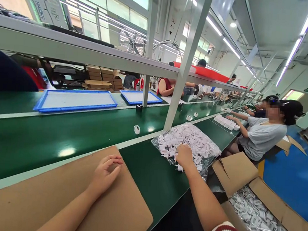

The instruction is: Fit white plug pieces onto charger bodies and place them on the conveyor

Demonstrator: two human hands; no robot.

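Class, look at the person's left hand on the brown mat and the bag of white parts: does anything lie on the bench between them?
Nothing visible does. Between the left hand on the brown mat and the bag of white parts, only bare green bench shows. The right hand already touches the bag.

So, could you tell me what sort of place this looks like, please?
Most likely a factory assembly or packing line. A long green conveyor belt runs past seated workers, the right hand reaches into a clear bag of small white parts, and an open carton holds more of them.
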